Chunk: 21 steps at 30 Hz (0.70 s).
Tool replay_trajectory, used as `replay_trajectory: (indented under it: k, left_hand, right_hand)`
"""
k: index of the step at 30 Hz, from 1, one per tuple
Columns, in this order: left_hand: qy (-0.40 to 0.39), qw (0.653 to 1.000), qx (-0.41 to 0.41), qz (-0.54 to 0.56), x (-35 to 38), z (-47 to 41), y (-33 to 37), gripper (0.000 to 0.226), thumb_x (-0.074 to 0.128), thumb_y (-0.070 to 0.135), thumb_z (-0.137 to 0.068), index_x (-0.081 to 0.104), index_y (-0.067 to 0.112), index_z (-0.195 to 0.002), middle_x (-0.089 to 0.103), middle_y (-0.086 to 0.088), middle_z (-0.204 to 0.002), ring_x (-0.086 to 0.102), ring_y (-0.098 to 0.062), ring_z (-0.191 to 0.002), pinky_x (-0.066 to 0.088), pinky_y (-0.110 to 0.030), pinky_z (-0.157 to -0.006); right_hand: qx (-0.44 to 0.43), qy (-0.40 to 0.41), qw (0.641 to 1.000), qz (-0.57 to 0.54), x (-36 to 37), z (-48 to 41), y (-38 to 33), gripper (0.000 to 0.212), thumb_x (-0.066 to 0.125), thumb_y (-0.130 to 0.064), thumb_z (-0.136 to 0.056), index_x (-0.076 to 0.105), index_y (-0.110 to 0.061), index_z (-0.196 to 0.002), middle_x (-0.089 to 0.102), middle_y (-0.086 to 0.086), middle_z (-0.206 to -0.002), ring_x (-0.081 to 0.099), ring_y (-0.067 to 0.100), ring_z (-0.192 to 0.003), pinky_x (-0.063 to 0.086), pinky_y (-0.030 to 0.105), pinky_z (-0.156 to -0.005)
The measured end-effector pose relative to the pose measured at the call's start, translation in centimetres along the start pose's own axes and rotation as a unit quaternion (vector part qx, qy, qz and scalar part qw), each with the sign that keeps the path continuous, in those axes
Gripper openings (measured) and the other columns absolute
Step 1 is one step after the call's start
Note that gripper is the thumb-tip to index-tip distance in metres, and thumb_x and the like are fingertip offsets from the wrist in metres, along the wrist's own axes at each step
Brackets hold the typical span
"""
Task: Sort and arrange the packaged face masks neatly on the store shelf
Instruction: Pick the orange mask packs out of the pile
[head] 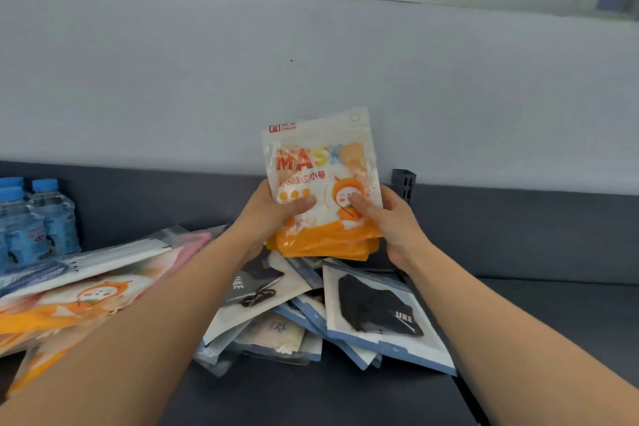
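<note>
Two hands: left hand (273, 214) and right hand (392, 218) grip the orange mask packets (321, 162) from either side, thumbs pressed on the front, other fingers hidden behind.
Held packets: upright, raised above the dark shelf (539, 322), before the wall (173, 79).
Loose pile: mixed mask packets (377, 308) overlap on the shelf beneath the hands.
Far left: water bottles (45, 218) stand.

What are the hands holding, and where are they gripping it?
A stack of orange mask packs, held upright. The left hand grips its lower left edge, the right hand its lower right edge, both thumbs pressed on the front.
</note>
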<state>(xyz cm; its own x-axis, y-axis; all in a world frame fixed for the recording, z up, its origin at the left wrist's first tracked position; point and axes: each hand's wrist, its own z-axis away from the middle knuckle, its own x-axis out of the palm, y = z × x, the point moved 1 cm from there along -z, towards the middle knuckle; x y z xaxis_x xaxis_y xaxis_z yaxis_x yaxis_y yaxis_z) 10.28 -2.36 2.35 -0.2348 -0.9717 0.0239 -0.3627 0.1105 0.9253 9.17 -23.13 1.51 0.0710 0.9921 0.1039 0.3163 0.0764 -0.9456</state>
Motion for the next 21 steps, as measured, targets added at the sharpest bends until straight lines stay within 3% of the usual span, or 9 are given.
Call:
replay_trajectory:
  k: [4,7,9,13,15,18,21]
  left_hand:
    - [-0.024,0.999,0.000,0.025,6.4,-1.3,-0.7,0.043,0.074,0.022,-0.082,0.060,0.019,-0.122,0.073,0.000,-0.111,0.072,-0.017,-0.097,0.060,-0.032,-0.074]
    - [-0.030,0.999,-0.015,0.024,12.0,-2.3,-1.9,0.046,0.073,0.027,-0.084,0.056,0.019,-0.126,0.070,0.002,-0.115,0.070,-0.016,-0.101,0.059,-0.034,-0.080]
    - [-0.032,0.998,-0.040,0.029,15.9,-2.9,-2.7,0.062,0.078,0.037,-0.078,0.050,0.020,-0.131,0.068,0.002,-0.119,0.068,-0.017,-0.103,0.058,-0.040,-0.085]
    - [-0.057,0.992,-0.093,0.061,24.6,-3.3,-3.9,0.089,0.086,0.048,-0.059,0.047,0.018,-0.134,0.067,-0.001,-0.120,0.069,-0.022,-0.102,0.059,-0.046,-0.081]
    - [-0.076,0.987,-0.126,0.070,29.5,-3.0,-4.2,0.082,0.085,0.046,-0.064,0.051,0.016,-0.132,0.068,-0.003,-0.118,0.069,-0.024,-0.100,0.059,-0.045,-0.081]
    - [-0.116,0.975,-0.186,0.047,36.7,-2.2,-4.3,0.046,0.073,0.041,-0.082,0.058,0.021,-0.121,0.071,-0.003,-0.110,0.069,-0.024,-0.095,0.058,-0.041,-0.071]
    - [-0.135,0.964,-0.229,0.012,43.1,-1.7,-4.4,0.039,0.070,0.043,-0.084,0.057,0.023,-0.116,0.069,-0.003,-0.102,0.066,-0.023,-0.086,0.054,-0.039,-0.062]
  right_hand:
    - [0.010,0.063,0.998,-0.004,-5.3,1.5,-1.1,0.045,0.073,-0.035,-0.084,0.061,-0.016,-0.124,0.075,0.005,-0.107,0.074,0.023,-0.092,0.061,0.040,-0.077]
    - [0.025,0.118,0.992,0.022,-10.2,2.7,-1.8,0.037,0.064,-0.037,-0.092,0.059,-0.018,-0.122,0.074,0.005,-0.106,0.073,0.022,-0.092,0.060,0.040,-0.078]
    - [0.035,0.156,0.987,0.035,-14.0,3.3,-2.4,0.038,0.063,-0.035,-0.093,0.054,-0.016,-0.125,0.072,0.006,-0.109,0.073,0.023,-0.092,0.060,0.040,-0.077]
    - [0.064,0.213,0.973,0.062,-22.7,5.0,-3.6,0.037,0.064,-0.024,-0.090,0.052,-0.016,-0.124,0.070,0.009,-0.109,0.072,0.026,-0.091,0.060,0.046,-0.080]
    - [0.075,0.228,0.967,0.085,-27.2,6.0,-4.2,0.034,0.064,-0.018,-0.089,0.054,-0.016,-0.122,0.071,0.009,-0.107,0.073,0.028,-0.090,0.059,0.049,-0.082]
    - [0.089,0.243,0.957,0.129,-33.9,7.7,-5.1,0.024,0.059,-0.013,-0.092,0.058,-0.019,-0.116,0.072,0.006,-0.103,0.072,0.027,-0.089,0.060,0.047,-0.080]
    - [0.113,0.261,0.945,0.159,-40.2,9.0,-5.7,0.024,0.059,-0.013,-0.093,0.061,-0.019,-0.116,0.072,0.007,-0.101,0.072,0.026,-0.088,0.060,0.043,-0.078]
